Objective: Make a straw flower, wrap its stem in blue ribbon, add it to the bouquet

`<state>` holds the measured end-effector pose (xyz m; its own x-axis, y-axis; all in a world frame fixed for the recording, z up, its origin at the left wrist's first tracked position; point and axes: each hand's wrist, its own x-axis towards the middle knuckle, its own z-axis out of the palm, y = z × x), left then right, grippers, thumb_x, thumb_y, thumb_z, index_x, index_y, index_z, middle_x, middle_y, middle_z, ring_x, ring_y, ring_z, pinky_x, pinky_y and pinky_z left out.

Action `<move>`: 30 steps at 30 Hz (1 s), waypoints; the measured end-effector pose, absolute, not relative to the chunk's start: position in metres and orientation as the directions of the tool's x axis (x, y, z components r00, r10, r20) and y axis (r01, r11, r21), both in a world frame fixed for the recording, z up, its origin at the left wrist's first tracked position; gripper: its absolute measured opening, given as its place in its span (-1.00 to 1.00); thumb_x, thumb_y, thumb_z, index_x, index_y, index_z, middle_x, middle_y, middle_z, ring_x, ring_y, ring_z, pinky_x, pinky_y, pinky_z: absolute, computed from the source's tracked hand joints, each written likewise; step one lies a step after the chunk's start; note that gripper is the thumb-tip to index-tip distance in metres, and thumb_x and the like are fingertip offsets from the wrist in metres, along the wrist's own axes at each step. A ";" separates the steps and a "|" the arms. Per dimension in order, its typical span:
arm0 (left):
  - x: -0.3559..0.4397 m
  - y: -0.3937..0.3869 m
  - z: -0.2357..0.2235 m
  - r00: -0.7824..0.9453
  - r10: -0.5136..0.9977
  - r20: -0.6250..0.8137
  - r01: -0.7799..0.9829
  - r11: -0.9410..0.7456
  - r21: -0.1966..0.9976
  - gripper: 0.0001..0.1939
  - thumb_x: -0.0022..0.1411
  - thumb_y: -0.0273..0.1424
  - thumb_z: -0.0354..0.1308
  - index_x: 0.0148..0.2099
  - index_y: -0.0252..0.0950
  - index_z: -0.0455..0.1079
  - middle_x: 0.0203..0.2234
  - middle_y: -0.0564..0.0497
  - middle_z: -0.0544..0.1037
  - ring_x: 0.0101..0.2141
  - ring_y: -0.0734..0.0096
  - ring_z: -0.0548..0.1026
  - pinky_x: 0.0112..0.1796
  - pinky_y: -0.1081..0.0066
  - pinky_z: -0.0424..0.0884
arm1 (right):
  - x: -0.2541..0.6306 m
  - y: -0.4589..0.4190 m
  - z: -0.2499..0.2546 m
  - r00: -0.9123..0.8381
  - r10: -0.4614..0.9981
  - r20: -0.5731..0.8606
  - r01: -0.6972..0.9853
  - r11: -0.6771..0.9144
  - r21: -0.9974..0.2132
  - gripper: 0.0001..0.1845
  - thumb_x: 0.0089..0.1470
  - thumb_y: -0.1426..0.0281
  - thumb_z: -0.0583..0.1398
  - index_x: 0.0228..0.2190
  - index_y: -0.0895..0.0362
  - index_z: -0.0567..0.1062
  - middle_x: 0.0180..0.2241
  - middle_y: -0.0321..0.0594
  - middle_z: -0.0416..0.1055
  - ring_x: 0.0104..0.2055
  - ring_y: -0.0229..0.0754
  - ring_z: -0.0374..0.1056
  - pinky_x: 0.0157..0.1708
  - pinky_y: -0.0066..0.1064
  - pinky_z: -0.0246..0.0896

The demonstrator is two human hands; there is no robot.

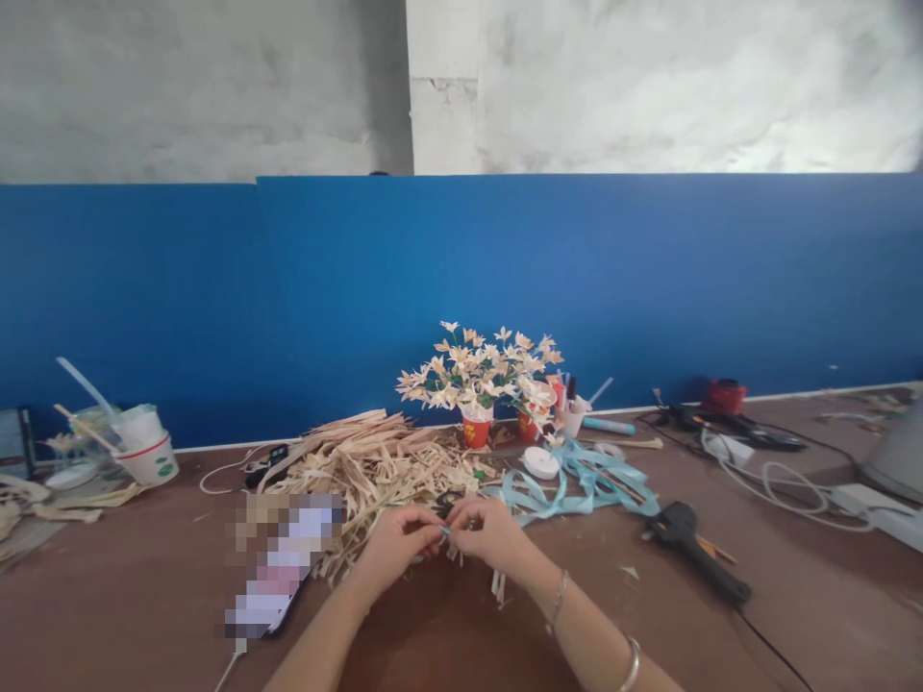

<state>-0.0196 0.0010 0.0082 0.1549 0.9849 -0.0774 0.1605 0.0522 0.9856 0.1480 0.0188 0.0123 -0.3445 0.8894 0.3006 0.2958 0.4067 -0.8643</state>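
My left hand (399, 546) and my right hand (491, 534) meet low in the middle of the view, fingertips pinched together. Between them shows a small light-blue strip (445, 531), which looks like ribbon; the fingers hide most of it. Just beyond the hands spreads a heap of dry, straw-coloured husk strips (404, 463). Loose light-blue ribbon (591, 495) lies tangled to the right of them, with a white round spool (540, 463) at its edge. Pale handmade flowers (480, 370) stand behind in a red cup (477, 430) and another red pot beside it.
A glue gun (699, 553) lies to the right, its cord running to the front. A phone (285, 567) with a blurred screen is at left. Farther left stands a white paper cup (150, 459). Cables (779, 490) cross the right side, before a blue partition (332, 298).
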 end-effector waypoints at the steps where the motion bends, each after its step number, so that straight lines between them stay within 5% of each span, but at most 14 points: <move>1: -0.019 0.000 0.010 0.172 0.983 -0.069 0.161 0.041 0.986 -0.75 -0.09 -0.26 0.20 -0.38 -0.34 0.45 -0.67 0.08 0.45 -0.58 0.48 0.38 -0.52 0.50 0.26 | 0.150 0.020 0.012 -0.377 0.893 0.245 0.267 0.358 -0.895 -0.88 -0.28 0.56 0.17 -0.68 0.17 0.50 -0.48 -0.25 0.44 -0.45 -0.27 0.31 -0.47 -0.50 0.15; 6: -0.015 -0.007 0.019 0.218 0.976 -0.011 0.170 -0.027 0.985 -0.77 -0.06 -0.25 0.17 -0.43 -0.35 0.39 -0.69 0.09 0.42 -0.61 0.50 0.35 -0.51 0.50 0.26 | 0.156 0.022 0.016 -0.467 0.884 0.026 0.250 0.160 -0.955 -0.90 -0.23 0.48 0.17 -0.64 0.20 0.51 -0.61 -0.31 0.41 -0.57 -0.33 0.24 -0.56 -0.54 0.09; 15: -0.012 -0.004 0.015 0.112 0.993 -0.025 0.278 -0.007 0.961 -0.79 -0.01 -0.27 0.08 -0.43 -0.34 0.35 -0.74 0.12 0.38 -0.73 0.59 0.20 -0.67 0.56 0.09 | 0.140 0.010 0.013 -0.265 0.837 0.479 0.501 0.544 -0.673 -0.89 -0.30 0.58 0.17 -0.62 0.15 0.40 -0.49 -0.26 0.37 -0.37 -0.22 0.26 -0.32 -0.44 0.14; 19: -0.014 0.000 0.011 0.120 0.992 -0.041 0.268 0.007 0.963 -0.79 -0.03 -0.29 0.11 -0.41 -0.36 0.39 -0.74 0.12 0.39 -0.73 0.60 0.21 -0.66 0.56 0.11 | 0.140 0.009 0.012 -0.244 0.801 0.548 0.487 0.589 -0.644 -0.84 -0.29 0.63 0.13 -0.65 0.14 0.41 -0.42 -0.22 0.40 -0.30 -0.20 0.28 -0.24 -0.42 0.14; 30: -0.019 0.001 0.006 0.203 0.978 -0.053 0.163 0.020 0.986 -0.79 -0.05 -0.30 0.16 -0.40 -0.37 0.38 -0.71 0.07 0.46 -0.72 0.59 0.29 -0.65 0.56 0.19 | 0.148 0.022 0.010 -0.398 0.886 0.240 0.262 0.360 -0.896 -0.87 -0.25 0.54 0.17 -0.68 0.17 0.51 -0.50 -0.26 0.45 -0.44 -0.26 0.32 -0.45 -0.50 0.17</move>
